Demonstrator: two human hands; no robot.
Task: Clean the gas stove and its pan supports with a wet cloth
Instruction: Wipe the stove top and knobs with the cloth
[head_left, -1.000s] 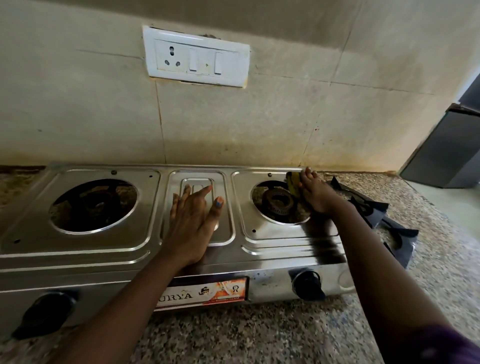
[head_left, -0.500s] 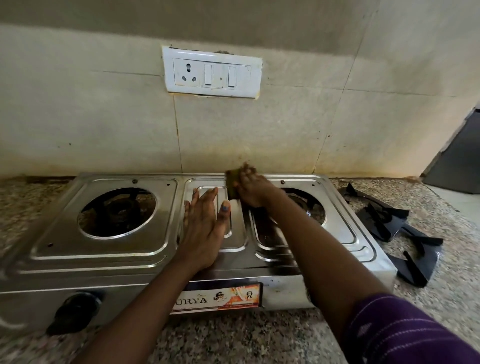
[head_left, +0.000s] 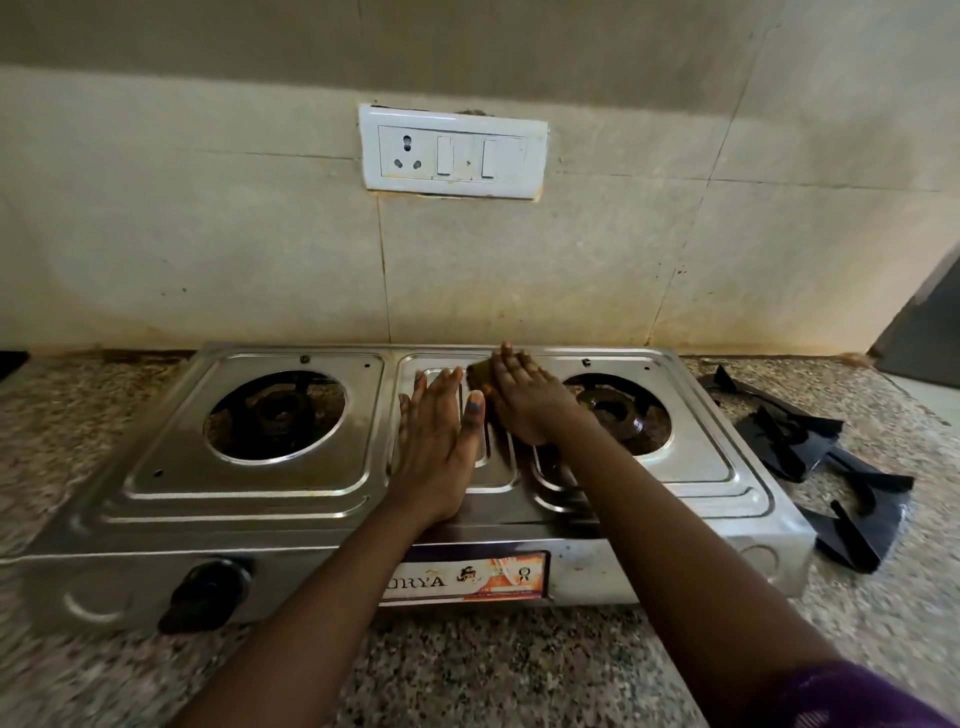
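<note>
Under the right hand: a small dark greenish-brown cloth, pressed flat on the middle panel of the shiny steel two-burner gas stove. Fingers laid over the cloth, holding it down, only a dark corner peeking out on the thumb side. Just beside that grip, on its left: the left hand, open and flat on the same panel, holding nothing, only steadying the stove.

Well off to the right of the grip, on the speckled stone counter: the two black metal pan supports, already lifted off and lying in a loose pile, touching each other.

Probably still the early or middle part of the job. Wiping under way in the middle. Brown grime showing inside both burner holes, left and right. Likely left to do: both burner wells, the front with the black knob, then the supports. Too hard to tell how clean the supports look.
</note>
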